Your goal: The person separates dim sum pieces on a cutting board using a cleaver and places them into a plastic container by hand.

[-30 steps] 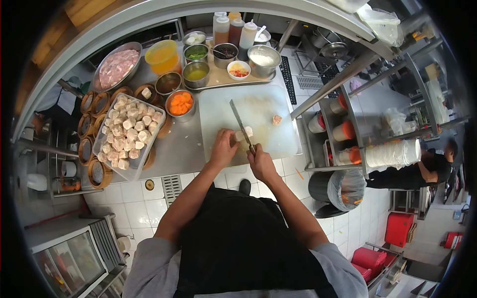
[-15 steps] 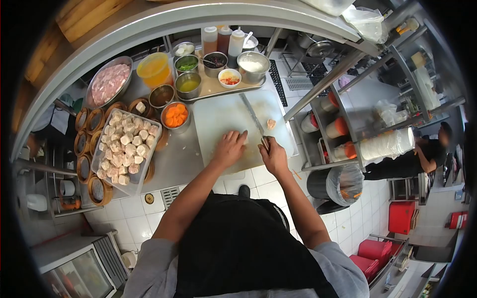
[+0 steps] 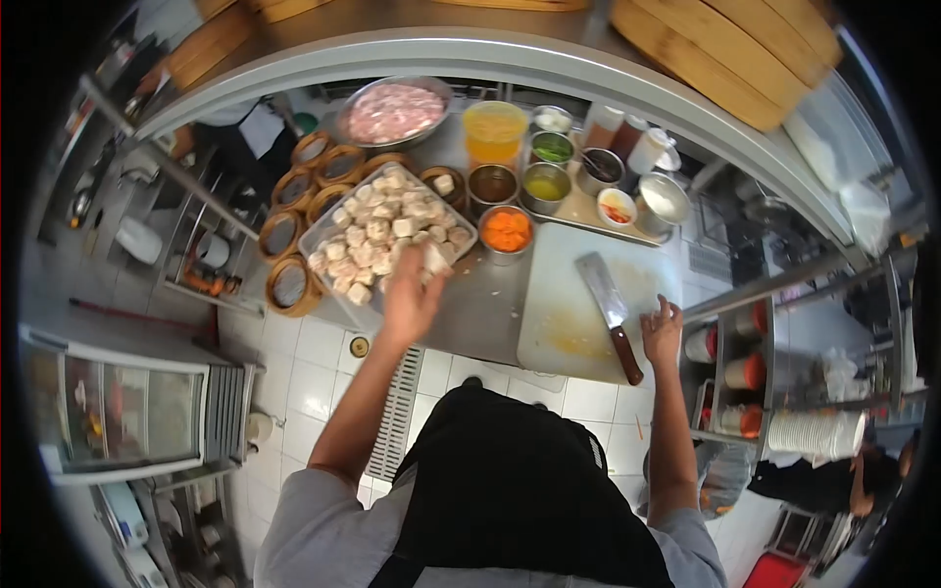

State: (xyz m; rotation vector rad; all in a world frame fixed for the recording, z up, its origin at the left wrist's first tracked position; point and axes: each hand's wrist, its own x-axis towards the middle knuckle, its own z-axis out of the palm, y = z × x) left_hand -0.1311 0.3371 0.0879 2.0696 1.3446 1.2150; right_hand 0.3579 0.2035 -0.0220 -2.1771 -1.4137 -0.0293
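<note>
My left hand (image 3: 410,299) is over the front right part of a clear tray (image 3: 358,316) full of pale dumplings (image 3: 377,230). Blurred by motion, its fingers are round a whitish dumpling (image 3: 434,261). My right hand (image 3: 662,331) is at the right edge of the white cutting board (image 3: 559,294), fingers curled together; what is between them, if anything, is too small to make out. Beside it, a cleaver (image 3: 606,292) lies flat on the board, its brown handle towards me, touched by neither hand.
Small bamboo steamers (image 3: 289,281) stand left of the tray. Behind are a bowl of pink meat (image 3: 395,110), a tub of orange liquid (image 3: 493,132), a bowl of carrot slices (image 3: 507,231) and sauce bottles (image 3: 647,149). At the far right is another person (image 3: 818,485).
My left hand has gone from the board to the tray. My right hand has let go of the cleaver. The reddish piece is gone from the board. The view has swung left.
</note>
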